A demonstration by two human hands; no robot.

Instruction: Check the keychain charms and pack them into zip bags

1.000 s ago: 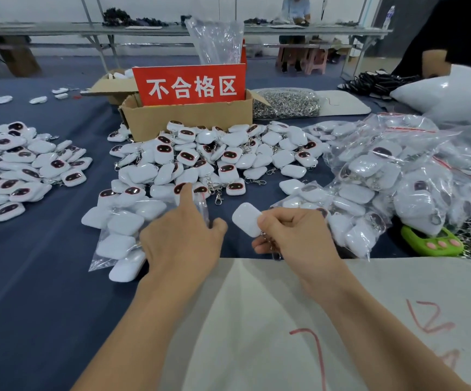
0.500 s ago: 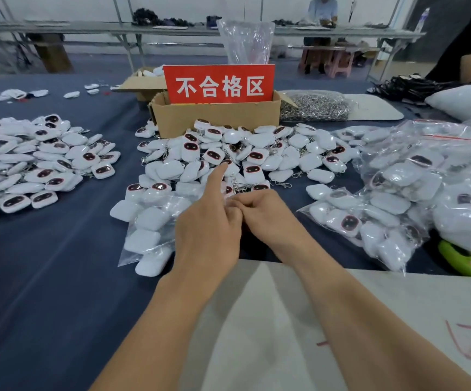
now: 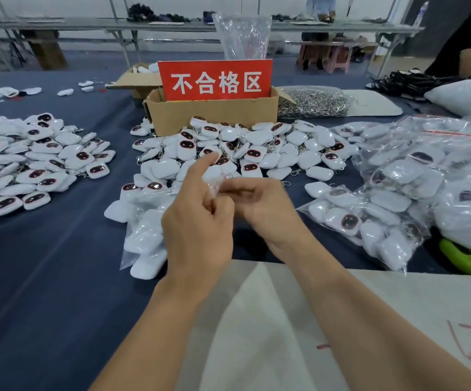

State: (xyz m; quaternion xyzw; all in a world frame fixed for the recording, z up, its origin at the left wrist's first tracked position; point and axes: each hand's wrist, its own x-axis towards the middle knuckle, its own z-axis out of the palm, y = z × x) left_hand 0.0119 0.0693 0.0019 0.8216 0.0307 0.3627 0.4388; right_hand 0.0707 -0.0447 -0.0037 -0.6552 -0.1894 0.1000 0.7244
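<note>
navy table (image 3: pixel 45 277), hands (image 3: pixel 197 221) (image 3: pixel 265 210) pinch crumpled zip bag (image 3: pixel 214 189)

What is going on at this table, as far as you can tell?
A person is packing keychain charms, which lie heaped in front of a cardboard box. The left hand and right hand meet at the clear mouth of a part-filled zip bag and pinch it. Filled bags lie to the right.

Motion blur smears the spot where the left hand (image 3: pixel 197 221) and right hand (image 3: pixel 262 210) meet. Only a scrap of clear zip bag (image 3: pixel 215 188) shows there, its contents hidden. Right of the grip, a green object (image 3: pixel 465 258) is cut by the picture's right edge.
</note>
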